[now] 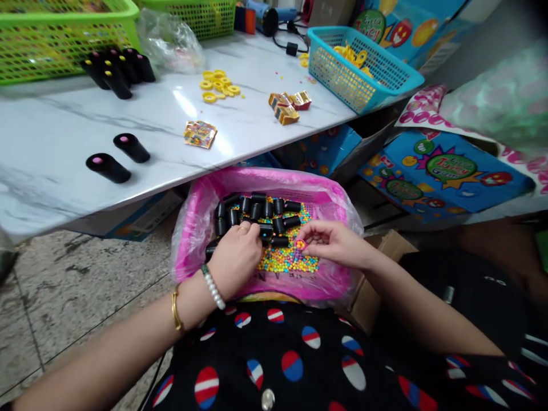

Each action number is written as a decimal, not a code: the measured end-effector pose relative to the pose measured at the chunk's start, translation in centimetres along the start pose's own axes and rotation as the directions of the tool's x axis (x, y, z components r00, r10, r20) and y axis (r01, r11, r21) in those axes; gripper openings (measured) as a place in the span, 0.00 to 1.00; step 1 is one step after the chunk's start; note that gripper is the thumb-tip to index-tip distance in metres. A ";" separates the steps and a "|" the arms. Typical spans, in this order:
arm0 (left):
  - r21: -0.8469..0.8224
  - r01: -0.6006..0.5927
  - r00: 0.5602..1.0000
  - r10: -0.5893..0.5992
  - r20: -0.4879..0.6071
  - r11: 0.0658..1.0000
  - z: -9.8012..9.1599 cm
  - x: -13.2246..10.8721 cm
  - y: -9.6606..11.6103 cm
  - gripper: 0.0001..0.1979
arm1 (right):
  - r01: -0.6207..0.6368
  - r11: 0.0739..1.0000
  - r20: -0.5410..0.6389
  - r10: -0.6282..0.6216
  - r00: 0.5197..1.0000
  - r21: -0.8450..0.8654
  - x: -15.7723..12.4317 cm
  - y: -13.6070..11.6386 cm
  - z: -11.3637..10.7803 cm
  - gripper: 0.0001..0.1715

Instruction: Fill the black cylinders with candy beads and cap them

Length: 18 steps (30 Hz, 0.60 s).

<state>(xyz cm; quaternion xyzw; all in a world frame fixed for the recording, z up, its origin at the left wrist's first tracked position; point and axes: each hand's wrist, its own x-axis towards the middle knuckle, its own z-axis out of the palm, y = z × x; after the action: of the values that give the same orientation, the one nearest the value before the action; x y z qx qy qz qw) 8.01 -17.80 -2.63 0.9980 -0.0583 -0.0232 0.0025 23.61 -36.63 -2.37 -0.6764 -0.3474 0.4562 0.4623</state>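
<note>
A pink basket (274, 176) lined with clear plastic sits at my lap, with small colourful candy balls (285, 261) over its bottom and several black tubes (256, 210) lying among them. My left hand (240, 251) is closed over the tubes, its fingertips at one black tube (266, 230); the fingers partly hide what they grip. Between the thumb and fingers of my right hand (327, 242) is a small pink cup (300, 245) with orange-yellow candy balls in it, held just above the loose candy.
On the marble-patterned table (162, 165) stand black tubes with pink or yellow tips (124, 65). Yellow rings (218, 85), foil-like packets (200, 134), a blue basket (363, 85) and green baskets (68, 40) are there too. Printed blue boxes (449, 171) stand at the right.
</note>
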 end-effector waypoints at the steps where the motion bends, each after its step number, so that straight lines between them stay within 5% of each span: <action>1: 0.052 0.007 1.000 -0.006 -0.017 0.999 -0.4 -0.1 0.4 0.09 | 0.013 1.000 0.007 -0.013 1.000 -0.016 0.1 0.1 0.1 0.11; 4: 0.033 0.044 0.996 -0.041 -0.084 0.998 -1.3 -0.5 0.8 0.09 | 0.054 0.997 0.029 -0.053 0.998 -0.054 0.2 0.0 0.6 0.10; 6: -0.184 0.055 0.995 -0.070 -0.077 0.981 -1.3 -0.7 0.4 0.07 | 0.074 0.995 0.030 -0.072 0.997 -0.073 0.3 -0.5 1.0 0.09; 11: -0.724 0.059 0.979 -0.182 -0.093 0.687 -0.1 -1.0 -0.5 0.19 | 0.203 0.952 -0.008 -0.210 0.978 -0.231 0.2 -2.1 1.8 0.07; 14: -0.809 0.021 0.967 -0.217 -0.132 0.587 0.1 -1.5 -0.2 0.18 | 0.245 0.942 0.000 -0.252 0.968 -0.230 0.3 -2.6 1.8 0.07; 18: -0.771 0.001 0.965 -0.202 -0.165 0.636 0.0 -2.1 0.0 0.23 | 0.157 0.987 -0.005 -0.158 0.987 -0.032 0.3 -2.7 1.6 0.10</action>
<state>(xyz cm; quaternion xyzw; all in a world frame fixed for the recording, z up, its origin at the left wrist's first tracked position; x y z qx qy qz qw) 5.94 -17.58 -2.54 0.8999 0.0144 0.0729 0.4297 22.13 -34.96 -0.18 -0.6557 -0.4053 0.4103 0.4873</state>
